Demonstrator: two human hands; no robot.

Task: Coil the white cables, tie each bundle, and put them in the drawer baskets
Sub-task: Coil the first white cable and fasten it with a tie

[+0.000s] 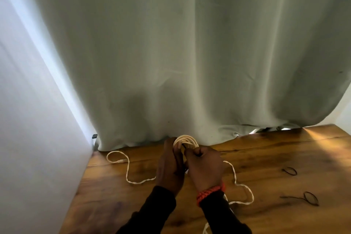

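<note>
A coil of white cable (185, 139) arches above both hands, over the wooden table (275, 157). My left hand (171, 165) holds the coil's left side, fingers along the loops. Gripping the right side is my right hand (205, 169), with something thin and dark pinched at its fingertips. One loose cable end (121, 161) trails left across the table. Another length of cable (245, 188) snakes off to the right and back toward me. No drawer or basket is in view.
Two dark tie loops lie on the table at the right, the farther tie loop (289, 171) and the nearer tie loop (309, 198). A pale green curtain (190, 53) hangs right behind the hands, touching the table's back edge. A white wall (28, 138) borders the left.
</note>
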